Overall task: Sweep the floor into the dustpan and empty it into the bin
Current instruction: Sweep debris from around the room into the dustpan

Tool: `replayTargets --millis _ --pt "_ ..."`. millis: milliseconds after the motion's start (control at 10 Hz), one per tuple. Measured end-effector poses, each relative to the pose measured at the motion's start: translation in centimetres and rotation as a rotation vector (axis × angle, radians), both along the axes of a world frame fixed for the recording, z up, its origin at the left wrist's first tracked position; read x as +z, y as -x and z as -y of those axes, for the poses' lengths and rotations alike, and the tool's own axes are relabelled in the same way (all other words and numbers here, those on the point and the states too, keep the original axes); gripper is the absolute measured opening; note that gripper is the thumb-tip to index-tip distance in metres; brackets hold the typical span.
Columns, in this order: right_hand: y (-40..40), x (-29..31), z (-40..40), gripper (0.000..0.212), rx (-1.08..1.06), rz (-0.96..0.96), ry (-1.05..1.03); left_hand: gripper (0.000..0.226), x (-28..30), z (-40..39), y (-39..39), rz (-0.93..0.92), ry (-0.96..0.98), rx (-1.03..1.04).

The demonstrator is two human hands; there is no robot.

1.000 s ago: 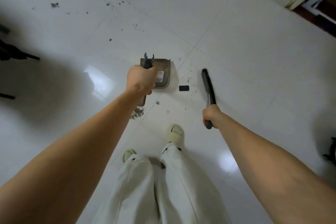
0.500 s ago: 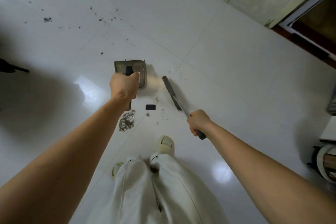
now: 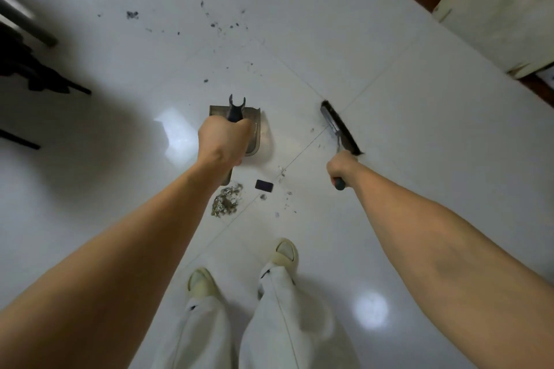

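Left hand (image 3: 223, 141) grips dustpan (image 3: 254, 132); right hand (image 3: 340, 166) grips brush (image 3: 338, 126); debris (image 3: 226, 204) between.

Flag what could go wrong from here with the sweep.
1. The debris pile and the small black piece lie nearer the feet than the dustpan in the left hand; whichever end is its mouth, a sweep could miss it.
2. The brush in the right hand works only the near crumbs; the far specks might be left behind.
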State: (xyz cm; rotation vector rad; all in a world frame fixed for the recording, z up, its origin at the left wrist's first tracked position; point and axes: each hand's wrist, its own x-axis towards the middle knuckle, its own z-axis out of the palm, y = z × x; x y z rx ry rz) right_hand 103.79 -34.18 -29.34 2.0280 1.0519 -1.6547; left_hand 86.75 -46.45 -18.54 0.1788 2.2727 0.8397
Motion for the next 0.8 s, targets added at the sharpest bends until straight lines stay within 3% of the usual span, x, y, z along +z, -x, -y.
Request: replayTargets --millis 100,200,500,700,800 --pt "1.3 2.0 2.0 0.033 0.599 0.062 -0.186 0.017 -0.2 -0.3 0.4 0.007 -0.009 0.017" --pt "0.0 2.9 4.6 0.029 0.729 0.083 -0.106 0.015 0.1 -0.2 0.8 0.053 -0.063 0.066" --pt "-1.6 6.3 4.2 0.014 0.722 0.043 -0.228 0.015 2.1 1.2 3.0 0.072 -0.089 0.130" --pt "2.7 1.5 0.1 0.013 0.759 0.157 -0.244 0.017 1.2 1.3 3.7 0.058 -0.095 0.141" --pt "4.8 0.7 1.1 0.018 0.827 0.106 -0.212 0.017 0.7 1.9 4.5 0.038 -0.094 0.172"
